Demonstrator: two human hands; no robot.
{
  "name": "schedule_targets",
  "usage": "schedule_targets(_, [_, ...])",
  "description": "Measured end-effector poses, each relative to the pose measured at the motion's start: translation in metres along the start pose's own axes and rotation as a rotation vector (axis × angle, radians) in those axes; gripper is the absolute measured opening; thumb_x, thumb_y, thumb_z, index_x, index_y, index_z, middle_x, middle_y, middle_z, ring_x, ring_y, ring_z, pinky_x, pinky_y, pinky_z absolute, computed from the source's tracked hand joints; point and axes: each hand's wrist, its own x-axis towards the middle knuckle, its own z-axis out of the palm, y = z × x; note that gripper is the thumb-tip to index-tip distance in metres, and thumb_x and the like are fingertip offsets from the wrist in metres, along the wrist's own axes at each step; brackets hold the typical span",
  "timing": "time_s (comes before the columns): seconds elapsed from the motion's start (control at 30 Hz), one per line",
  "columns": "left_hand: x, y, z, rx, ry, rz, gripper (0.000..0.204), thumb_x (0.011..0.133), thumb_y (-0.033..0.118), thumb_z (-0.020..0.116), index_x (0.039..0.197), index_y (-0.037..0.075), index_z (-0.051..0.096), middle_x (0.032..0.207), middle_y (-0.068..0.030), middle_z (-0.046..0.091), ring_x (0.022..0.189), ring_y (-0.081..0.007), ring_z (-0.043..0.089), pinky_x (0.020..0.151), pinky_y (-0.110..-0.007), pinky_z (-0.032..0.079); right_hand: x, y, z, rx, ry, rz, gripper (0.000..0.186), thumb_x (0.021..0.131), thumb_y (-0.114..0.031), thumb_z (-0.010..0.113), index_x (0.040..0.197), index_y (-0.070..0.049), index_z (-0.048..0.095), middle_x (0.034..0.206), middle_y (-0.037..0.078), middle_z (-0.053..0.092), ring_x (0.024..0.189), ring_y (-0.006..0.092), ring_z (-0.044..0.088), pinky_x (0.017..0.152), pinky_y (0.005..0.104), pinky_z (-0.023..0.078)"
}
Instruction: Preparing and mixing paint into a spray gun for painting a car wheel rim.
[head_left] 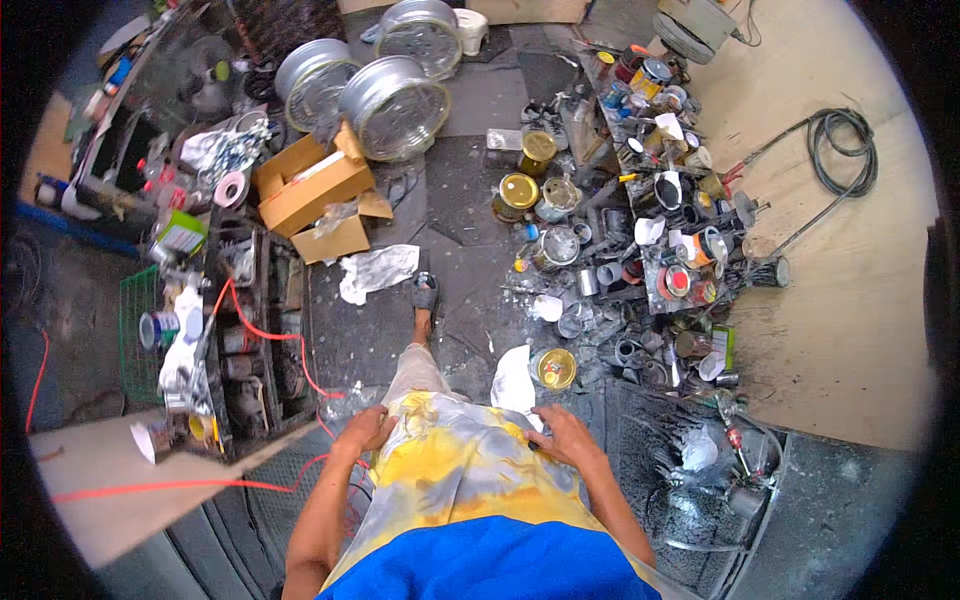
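A yellow-and-grey patterned shirt (465, 450) spreads over my front, with plain blue cloth (490, 560) nearer me. My left hand (366, 432) is at the left edge of the shirt, its curled fingers against the fabric. At the opposite edge, my right hand (566, 437) is bent around the hem, fingers and thumb close together. A small dark spot shows by the right thumb; I cannot make out what it is. Just beyond this hand lie a white sheet (515, 380) and an open gold-coloured can (555, 369). One sandalled foot (425, 292) is ahead on the floor.
Paint cans (517, 194) and cups crowd the floor and a rack at right. A spray gun (735, 440) lies low right. At left stand a cluttered shelf (240, 350), a red hose (200, 487) and cardboard boxes (318, 195). Silver wheel rims (395, 108) stand farther off.
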Motion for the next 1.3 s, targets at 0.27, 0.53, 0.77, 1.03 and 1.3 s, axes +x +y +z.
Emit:
schedule_targets(0.27, [0.157,0.008,-0.081,0.009,0.078,0.145,0.061,0.098,0.052,0.059,0.127,-0.001,0.065,0.122,-0.0293,0.068,0.117,-0.0463,0.063,0.103,-0.049,0.05,0.137,-0.021,-0.023,0.154,-0.046,0.226,0.065,0.09,-0.054,0.07,0.131,-0.004,0.065,0.12,0.021,0.069,0.113,0.0384,0.064,0.1,0.0455,0.05])
schedule_targets(0.53, [0.273,0.048,-0.177,-0.227,-0.079,0.187,0.031,0.095,0.034,0.065,0.1,0.003,0.069,0.089,-0.0157,0.071,0.083,-0.03,0.067,0.079,-0.042,0.054,0.32,-0.057,-0.03,-0.119,-0.164,-0.06,0.047,0.092,-0.047,0.068,0.122,-0.01,0.07,0.123,0.018,0.064,0.123,0.0378,0.055,0.102,0.0492,0.048])
schedule_targets(0.77, [0.236,0.189,-0.349,-1.165,-0.224,-0.06,0.034,0.105,0.035,0.058,0.092,0.006,0.07,0.084,0.0004,0.066,0.078,-0.0102,0.058,0.068,-0.032,0.049,0.389,-0.122,-0.144,0.431,0.165,-0.263,0.016,0.101,-0.018,0.059,0.11,-0.004,0.06,0.097,0.011,0.063,0.09,0.0286,0.064,0.078,0.0409,0.049])
schedule_targets(1.03, [0.288,0.21,-0.379,0.063,-0.13,0.14,0.022,0.092,0.017,0.066,0.112,0.01,0.075,0.102,-0.019,0.074,0.091,-0.037,0.071,0.082,-0.045,0.055,0.419,-0.141,-0.326,0.554,-0.224,0.003,0.049,0.105,-0.043,0.055,0.093,0.002,0.07,0.086,0.014,0.072,0.085,0.0237,0.068,0.081,0.0412,0.052])
schedule_targets(1.3, [0.45,0.33,-0.398,0.096,-0.207,0.606,0.025,0.086,0.025,0.066,0.107,0.012,0.075,0.107,-0.0181,0.074,0.099,-0.0396,0.071,0.087,-0.048,0.055,0.549,-0.077,-0.362,0.01,-0.17,-0.142,0.028,0.092,-0.029,0.07,0.115,-0.014,0.069,0.108,0.013,0.069,0.105,0.0332,0.068,0.088,0.0462,0.054])
